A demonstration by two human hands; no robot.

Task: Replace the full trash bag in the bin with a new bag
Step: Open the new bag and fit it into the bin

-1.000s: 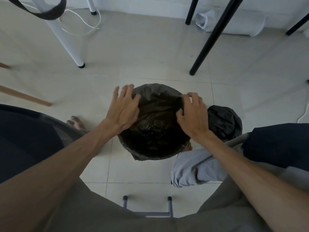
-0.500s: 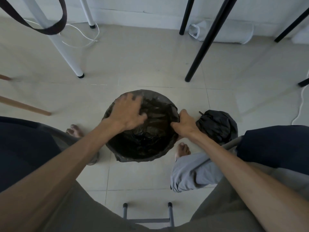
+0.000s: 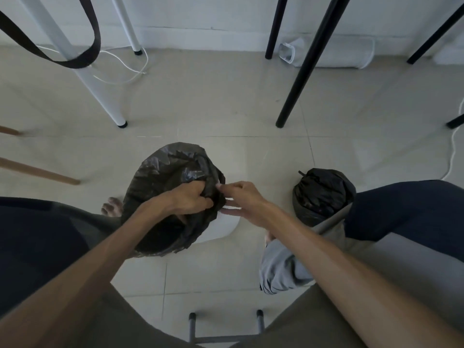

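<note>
A white bin (image 3: 222, 228) stands on the tiled floor between my knees, lined with a new black bag (image 3: 170, 169) that drapes over most of its rim. Only the bin's right side shows bare white. My left hand (image 3: 187, 198) is bunched on the bag's plastic at the right edge of the rim. My right hand (image 3: 242, 199) is just beside it, fingers spread, its fingertips at the same fold; a grip there is unclear. The full black trash bag (image 3: 322, 194), tied at the top, sits on the floor to the right by my knee.
Black table legs (image 3: 305, 71) and white legs (image 3: 98, 89) stand on the floor beyond the bin. A white cable (image 3: 125, 69) loops at the back left. A wooden leg (image 3: 40, 172) crosses at the left. A stool's grey metal frame (image 3: 224, 330) is below me.
My hands have moved from opposite sides of the rim to meet at its right edge. The bag has pulled back there, exposing white bin wall. The view has tilted up.
</note>
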